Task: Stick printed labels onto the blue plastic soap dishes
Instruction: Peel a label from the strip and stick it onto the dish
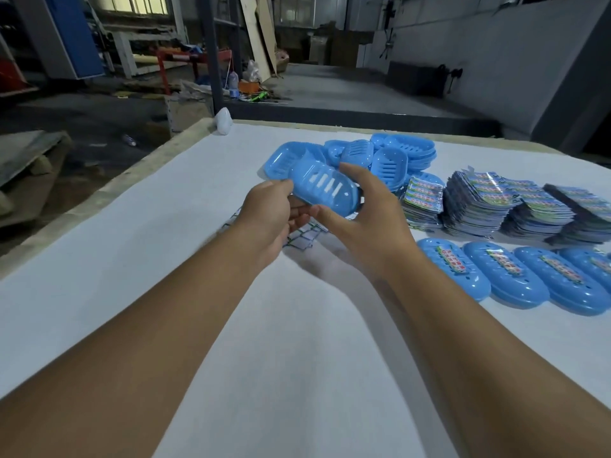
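One blue soap dish (325,188) is up off the table, held between both hands over the middle of the white tabletop (165,226), slotted side showing, no label on it yet. Its long axis runs from far-left down to near-right. The left hand (266,219) pinches the far-left end with thumb and fingers closed on the rim; the right hand (363,213) cups the near-right end, thumb underneath, fingers curled over the far edge. So both hands are gripping the dish.

The label stacks (479,203) lie to the right, just beyond the right hand, making that the nearer hand for fetching one. Labelled dishes (509,279) sit in a row near-right; the unlabelled pile (390,157) waits behind. Something netted (302,238) peeks out beneath the hands; hard to tell what.
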A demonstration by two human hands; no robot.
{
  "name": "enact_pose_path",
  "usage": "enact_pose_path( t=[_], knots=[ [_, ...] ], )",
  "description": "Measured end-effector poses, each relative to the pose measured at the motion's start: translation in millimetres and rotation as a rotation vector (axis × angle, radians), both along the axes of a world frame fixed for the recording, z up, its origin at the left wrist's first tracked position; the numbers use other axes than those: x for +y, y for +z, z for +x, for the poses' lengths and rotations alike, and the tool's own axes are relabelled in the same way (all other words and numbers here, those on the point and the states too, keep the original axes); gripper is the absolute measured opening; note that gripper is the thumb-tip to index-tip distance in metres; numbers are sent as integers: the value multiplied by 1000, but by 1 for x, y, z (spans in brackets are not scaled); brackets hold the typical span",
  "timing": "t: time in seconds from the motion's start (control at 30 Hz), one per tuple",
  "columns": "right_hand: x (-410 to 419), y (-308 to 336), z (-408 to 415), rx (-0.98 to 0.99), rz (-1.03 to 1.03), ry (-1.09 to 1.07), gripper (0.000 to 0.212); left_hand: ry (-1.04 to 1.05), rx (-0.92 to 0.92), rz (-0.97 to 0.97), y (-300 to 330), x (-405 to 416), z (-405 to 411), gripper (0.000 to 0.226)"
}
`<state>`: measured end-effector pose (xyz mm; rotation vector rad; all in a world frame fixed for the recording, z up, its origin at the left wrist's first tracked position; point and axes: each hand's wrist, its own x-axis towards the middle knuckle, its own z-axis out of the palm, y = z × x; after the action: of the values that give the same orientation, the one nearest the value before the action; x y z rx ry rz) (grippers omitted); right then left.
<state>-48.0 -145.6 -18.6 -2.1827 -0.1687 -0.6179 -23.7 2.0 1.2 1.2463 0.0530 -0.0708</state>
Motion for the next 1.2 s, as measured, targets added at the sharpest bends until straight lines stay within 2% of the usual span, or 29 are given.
enact_pose_path(
  t=[0.2, 0.3, 0.37, 0.43, 0.5, 0.6, 0.7, 0.8, 1.0, 1.13, 1.2],
  knots=[
    [-5, 5, 1, -3, -175, -68, 74, -147, 32, -3, 1, 0, -6, 27],
    [-8, 4, 1, -1, -119, -62, 75, -193, 1, 71, 2, 5, -5, 25],
    [-10, 3, 2, 21, -59, -52, 78, -118, -108, 338, 1, 15, 0, 25],
    [-14, 1, 3, 93, -60, -40, 83, 56, -267, 729, -1, 28, 8, 26],
    [-18, -2, 4, 182, -107, -1, 86, 223, -378, 1008, -2, 41, 13, 27],
    [-18, -6, 4, 250, -214, 48, 82, 323, -404, 1254, -3, 52, 17, 25],
    [-18, -6, 5, 276, -259, 68, 79, 341, -367, 1389, -4, 58, 22, 23],
    [-18, -6, 4, 304, -275, 102, 73, 267, -282, 1443, -5, 62, 22, 27],
    [-17, -4, 3, 342, -278, 116, 67, 115, -217, 1456, -9, 61, 18, 61],
    [-15, -3, 1, 340, -270, 124, 69, 119, -162, 1366, -7, 62, 21, 65],
    [-15, -3, 1, 336, -276, 120, 70, 82, -97, 1207, -7, 62, 22, 65]
  ],
)
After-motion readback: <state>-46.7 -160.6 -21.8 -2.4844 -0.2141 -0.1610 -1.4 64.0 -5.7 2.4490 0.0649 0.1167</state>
